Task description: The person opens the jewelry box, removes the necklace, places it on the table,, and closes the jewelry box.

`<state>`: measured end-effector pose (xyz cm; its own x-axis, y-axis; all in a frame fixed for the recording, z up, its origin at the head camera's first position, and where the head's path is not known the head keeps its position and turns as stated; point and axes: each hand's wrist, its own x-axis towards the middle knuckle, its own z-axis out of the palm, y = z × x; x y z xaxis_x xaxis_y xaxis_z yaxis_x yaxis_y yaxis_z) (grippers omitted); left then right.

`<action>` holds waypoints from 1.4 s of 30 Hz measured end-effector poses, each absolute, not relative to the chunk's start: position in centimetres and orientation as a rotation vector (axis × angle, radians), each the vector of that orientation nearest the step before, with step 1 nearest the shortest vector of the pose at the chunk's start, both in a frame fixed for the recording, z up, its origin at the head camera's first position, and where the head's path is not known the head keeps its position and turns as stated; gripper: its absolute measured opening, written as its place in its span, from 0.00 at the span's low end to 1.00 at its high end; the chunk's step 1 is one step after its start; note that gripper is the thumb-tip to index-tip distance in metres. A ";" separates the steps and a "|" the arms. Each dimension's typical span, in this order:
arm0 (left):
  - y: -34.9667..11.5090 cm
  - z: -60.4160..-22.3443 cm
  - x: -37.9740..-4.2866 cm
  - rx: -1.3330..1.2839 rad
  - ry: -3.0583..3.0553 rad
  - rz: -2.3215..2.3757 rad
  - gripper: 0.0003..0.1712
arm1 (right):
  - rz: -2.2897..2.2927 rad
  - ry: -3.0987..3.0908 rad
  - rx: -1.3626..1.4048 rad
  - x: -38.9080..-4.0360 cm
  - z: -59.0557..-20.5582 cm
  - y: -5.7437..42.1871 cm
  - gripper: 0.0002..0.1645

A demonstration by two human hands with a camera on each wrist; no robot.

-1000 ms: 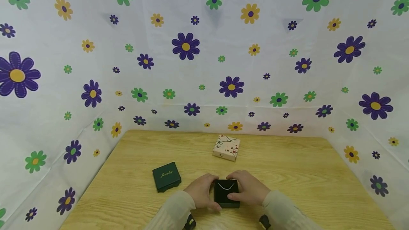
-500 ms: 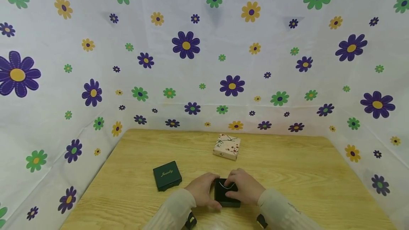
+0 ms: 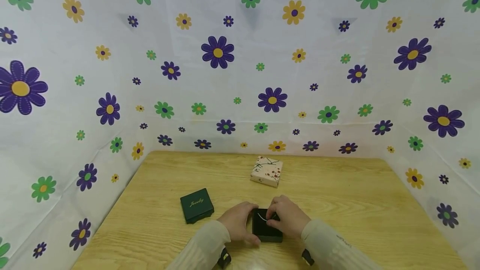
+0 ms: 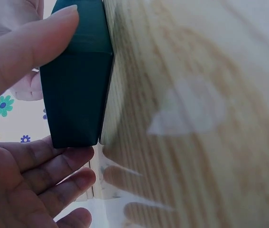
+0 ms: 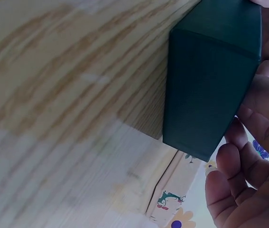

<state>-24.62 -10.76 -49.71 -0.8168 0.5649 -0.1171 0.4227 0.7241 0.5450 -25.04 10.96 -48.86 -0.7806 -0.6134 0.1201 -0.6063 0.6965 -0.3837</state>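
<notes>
A small dark green jewelry box (image 3: 267, 239) with a black lining stands uncovered near the table's front, and a thin silver chain (image 3: 261, 216) lies across the lining. The left hand (image 3: 237, 222) holds the box's left side, thumb at the near edge and fingertips at the far edge; in the left wrist view its thumb (image 4: 60, 35) lies against the green wall. Over the box's right half, the right hand (image 3: 289, 218) pinches at the chain with thumb and index finger. Those fingertips hide part of the chain. The right wrist view shows that hand beside the box wall (image 5: 208, 90).
A dark green lid with gold lettering (image 3: 196, 205) lies to the left of the hands. Farther back sits a cream box with a floral print (image 3: 267, 172). Flower-patterned white sheets (image 3: 240, 82) enclose the wooden table (image 3: 337, 195) at back and sides.
The right hand has moved from the box's right side inward over it, its fingers curling down to the chain. The left hand keeps its hold, and the box stays in place.
</notes>
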 end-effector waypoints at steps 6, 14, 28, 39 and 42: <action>-10.7 -49.8 -24.6 0.781 2.657 0.738 0.57 | -0.609 2.904 -1.076 -25.1 -49.0 11.0 0.09; -10.8 -49.9 -24.7 0.782 2.653 0.748 0.57 | -0.599 2.873 -1.097 -25.1 -49.2 11.2 0.09; -10.9 -49.9 -24.8 0.783 2.653 0.759 0.56 | -0.745 2.759 -1.071 -24.3 -48.4 11.9 0.13; -10.8 -50.1 -24.8 0.763 2.652 0.767 0.56 | -0.774 2.713 -1.037 -24.4 -48.1 12.4 0.11; -10.8 -50.1 -24.9 0.756 2.646 0.775 0.56 | -0.797 2.712 -1.048 -24.3 -47.8 12.4 0.10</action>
